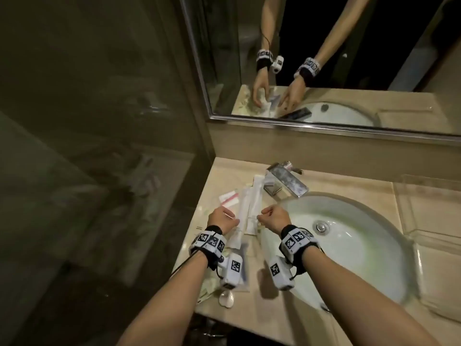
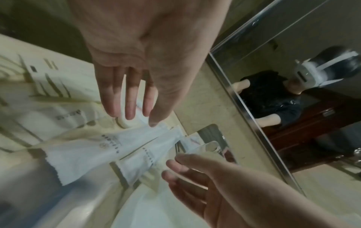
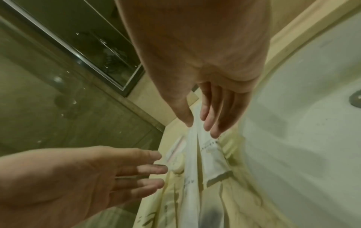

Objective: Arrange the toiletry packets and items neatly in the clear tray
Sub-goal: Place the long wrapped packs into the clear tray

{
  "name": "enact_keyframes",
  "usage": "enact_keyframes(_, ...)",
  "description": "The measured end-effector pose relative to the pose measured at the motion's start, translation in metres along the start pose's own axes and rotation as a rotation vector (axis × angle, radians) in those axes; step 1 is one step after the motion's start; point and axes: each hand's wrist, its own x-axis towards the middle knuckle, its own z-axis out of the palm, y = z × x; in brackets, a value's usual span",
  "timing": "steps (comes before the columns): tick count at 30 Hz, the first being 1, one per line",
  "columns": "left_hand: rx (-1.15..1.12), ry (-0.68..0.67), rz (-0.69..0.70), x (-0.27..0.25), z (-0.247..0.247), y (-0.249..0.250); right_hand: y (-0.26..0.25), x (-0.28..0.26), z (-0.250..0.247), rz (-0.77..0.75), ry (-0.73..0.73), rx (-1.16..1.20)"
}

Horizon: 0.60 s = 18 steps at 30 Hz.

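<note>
Counter [image 1: 249, 318]: beige stone, sink [image 1: 349, 236] at 3 o'clock of packets. Clear tray [image 1: 424, 196] far at 2–3 o'clock, well apart, looks empty.

Long white packets [image 1: 245, 211]: loose pile between hands, lying roughly 12-to-6. Likely light, thin, crinkly, slippery on each other; pinch near middle or square the edges together first.

Small flat sachets [image 1: 228, 197] at 11 o'clock of pile; flimsy.

Left hand [image 1: 220, 218]: fingers spread, straight, tips just at pile. Right hand [image 1: 274, 218]: fingers extended, relaxed, holding nothing.
</note>
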Motion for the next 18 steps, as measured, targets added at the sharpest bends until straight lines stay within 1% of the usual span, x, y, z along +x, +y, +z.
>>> enact_keyframes(5, 0.089, -0.009, -0.039, 0.026, 0.013, -0.006, -0.002, 0.02, 0.02, 0.038, 0.092, -0.063)
enact_keyframes(10, 0.129, 0.021, -0.059, 0.036, 0.023, -0.004, -0.007, 0.026, 0.034, 0.092, 0.146, -0.111)
enact_keyframes(14, 0.103, 0.014, -0.072, 0.04, 0.023, -0.002, -0.016, 0.023, 0.037, 0.076, 0.17, -0.162)
enact_keyframes(18, 0.051, 0.012, -0.083, 0.04, 0.015, 0.001, -0.016, 0.025, 0.04, 0.058, 0.189, -0.152)
